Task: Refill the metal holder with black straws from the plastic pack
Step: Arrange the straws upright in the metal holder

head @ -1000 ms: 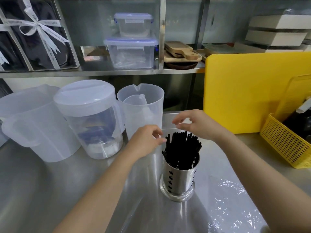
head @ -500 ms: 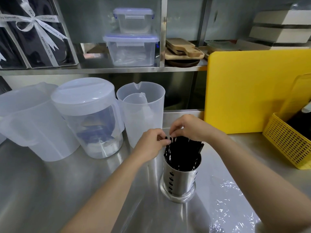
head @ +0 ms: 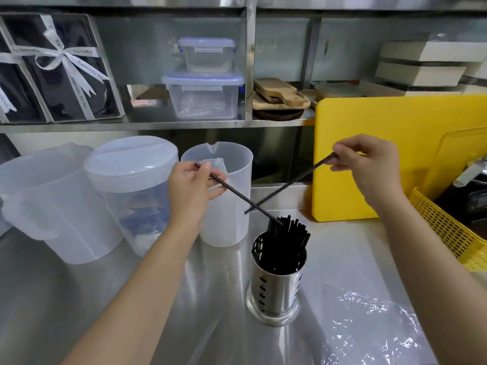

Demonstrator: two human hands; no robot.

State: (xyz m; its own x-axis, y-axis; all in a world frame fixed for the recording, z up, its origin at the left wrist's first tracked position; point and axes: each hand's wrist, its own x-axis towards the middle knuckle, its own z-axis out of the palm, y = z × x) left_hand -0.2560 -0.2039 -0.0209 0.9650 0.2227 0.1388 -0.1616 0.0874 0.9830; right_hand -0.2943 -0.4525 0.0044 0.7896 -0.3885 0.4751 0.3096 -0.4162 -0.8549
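A perforated metal holder [head: 275, 293] stands upright on the steel counter, packed with black straws [head: 286, 241]. Above and to its left, my left hand [head: 193, 185] pinches a single black straw [head: 245, 200] that slants down to the bunch. Up to the right, my right hand [head: 369, 164] pinches another black straw [head: 290, 184] that slopes down leftward; the two straws cross above the holder. The clear plastic pack [head: 369, 330] lies crumpled flat on the counter at the lower right.
Three translucent plastic jugs [head: 131, 185] stand at the back left, close to my left hand. A yellow cutting board [head: 390, 122] leans behind the right hand, with a yellow basket [head: 448, 233] at the far right. A shelf above holds boxes and wooden boards.
Both hands were pinching at the straw tops in the holder; they have since risen and moved apart, each drawing out one straw.
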